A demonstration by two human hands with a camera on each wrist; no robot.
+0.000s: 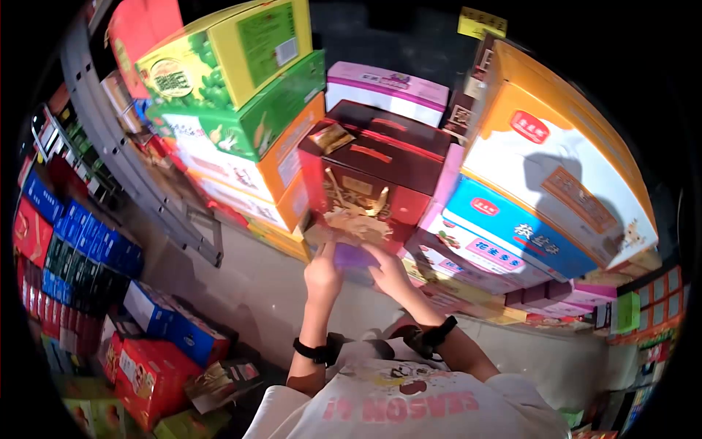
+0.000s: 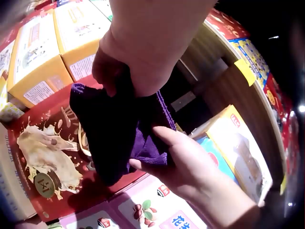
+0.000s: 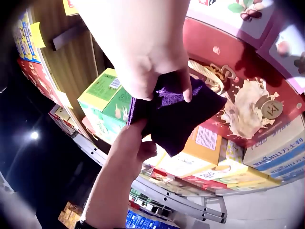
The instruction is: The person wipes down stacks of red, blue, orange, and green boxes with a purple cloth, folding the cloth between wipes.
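A folded purple cloth [image 1: 354,255] is stretched between my two hands in front of the dark red carton [image 1: 409,208]. On its left side my left hand [image 1: 323,272] grips it, and on the right my right hand [image 1: 391,276] pinches the other side. In the left wrist view, the thumb and fingers of the right hand [image 2: 186,160] close on a bunched part of the cloth [image 2: 107,133]. The right wrist view shows a lighter stitched edge along the cloth [image 3: 178,114], whose loose corner hangs below the hands.
Stacked cartons flank the red one: a yellow carton [image 1: 227,55] on a green one at left, an orange-and-white carton [image 1: 556,146] over a blue one [image 1: 504,227] at right. A small gold packet [image 1: 331,137] lies on the red carton. A metal ladder [image 1: 135,157] leans at left.
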